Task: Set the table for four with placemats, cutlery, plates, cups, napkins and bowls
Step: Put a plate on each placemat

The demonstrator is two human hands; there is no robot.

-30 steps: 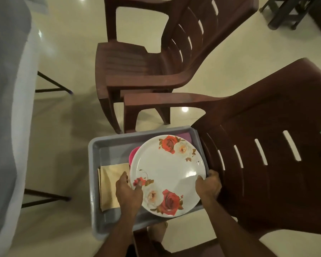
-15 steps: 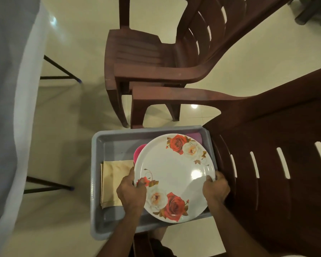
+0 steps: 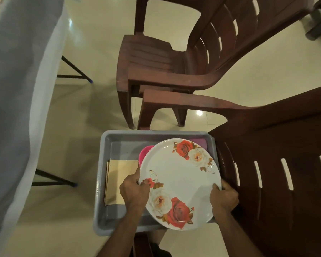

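- Head view: my left hand pinches the near-left rim of the flowered plate, thumb on top; my right hand curls round the near-right rim. Both fingers are closed on it.
- The plate sits between my hands, over the right half of the grey tub, its far edge tilted away from me.
- Risk, as I judge it: I hold only the near rim, so the far side could dip and the smooth plate slide out of my fingers.
- Swinging left towards the covered table, I could knock the brown chair's armrest.
- Folded napkins and something pink lie beneath; whether more plates are stacked below, I cannot tell.
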